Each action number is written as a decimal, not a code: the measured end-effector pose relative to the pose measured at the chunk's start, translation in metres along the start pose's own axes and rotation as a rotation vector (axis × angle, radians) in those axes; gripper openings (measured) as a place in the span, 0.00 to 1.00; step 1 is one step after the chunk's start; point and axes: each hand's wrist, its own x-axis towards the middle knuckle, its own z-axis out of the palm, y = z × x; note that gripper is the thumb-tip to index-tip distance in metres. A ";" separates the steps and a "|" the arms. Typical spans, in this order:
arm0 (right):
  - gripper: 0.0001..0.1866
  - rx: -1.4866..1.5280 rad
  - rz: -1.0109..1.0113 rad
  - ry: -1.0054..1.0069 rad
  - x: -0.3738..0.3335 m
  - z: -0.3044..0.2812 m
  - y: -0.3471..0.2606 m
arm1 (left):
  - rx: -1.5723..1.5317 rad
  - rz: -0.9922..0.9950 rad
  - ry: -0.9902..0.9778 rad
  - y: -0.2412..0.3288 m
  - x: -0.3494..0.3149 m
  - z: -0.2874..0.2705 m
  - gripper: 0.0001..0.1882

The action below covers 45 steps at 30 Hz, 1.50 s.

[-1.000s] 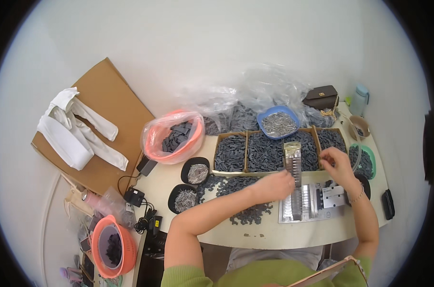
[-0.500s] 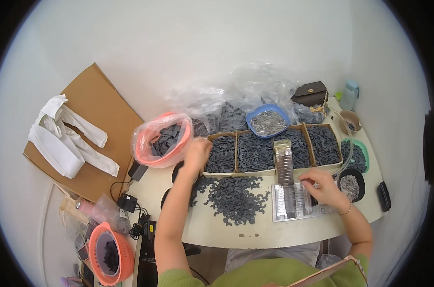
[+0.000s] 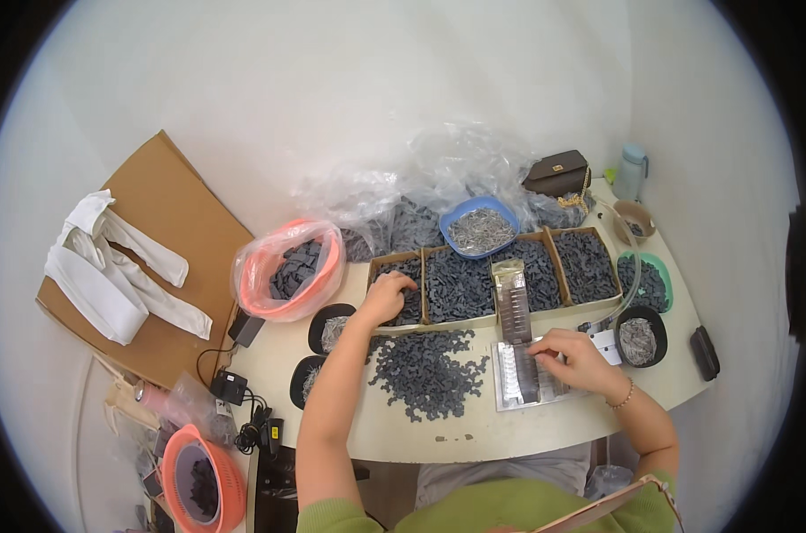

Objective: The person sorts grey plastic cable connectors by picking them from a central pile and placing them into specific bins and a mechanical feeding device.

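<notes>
Numerous small dark pieces (image 3: 411, 313), heaped in the leftmost compartment of one four-part cardboard box (image 3: 576, 307) on the tabletop (image 3: 381, 437). One left hand (image 3: 387, 297), at that compartment, fingers curled down among the pieces; whether it grips any cannot be told. One metal plate (image 3: 509, 380), slotted, flat on the tabletop in front of the box. One right hand (image 3: 566, 356), over the plate, thumb and fingers drawn nearly together; whether anything is between them is too small to tell. One long slotted strip (image 3: 513, 311), lying from the plate up across the box's front edge. Handling note, by judgement: heaped pieces are likely to tangle, so a light fingertip pick, one at a time, seems best; the right hand probably does well to steady the plate without pressing on the strip, and the left forearm to stay clear of the loose pile. One loose pile (image 3: 429, 371) of like pieces, left of the plate. One blue bowl (image 3: 502, 209), holding metal pins (image 3: 479, 233), at the box's back edge. One black bowl (image 3: 659, 343), holding similar pins, right of the plate. One green tray (image 3: 667, 286), holding dark pieces, beyond that bowl. One coral basket (image 3: 333, 259), bag-lined, left of the box.
</notes>
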 end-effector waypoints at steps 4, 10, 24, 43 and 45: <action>0.07 0.037 0.026 -0.002 -0.004 -0.001 0.001 | -0.348 -0.021 -0.093 0.009 -0.019 -0.033 0.18; 0.08 0.069 -0.015 0.017 -0.003 0.003 0.003 | -0.286 -0.194 0.094 0.012 -0.017 -0.034 0.09; 0.14 0.216 0.065 -0.067 -0.008 0.008 0.017 | -0.027 -0.127 0.400 0.042 -0.018 -0.017 0.06; 0.12 0.172 0.096 -0.134 -0.018 0.013 0.016 | -0.230 0.484 0.063 0.194 -0.105 0.081 0.12; 0.12 0.110 0.043 -0.138 -0.017 0.016 0.016 | -0.104 0.494 0.068 0.197 -0.111 0.083 0.13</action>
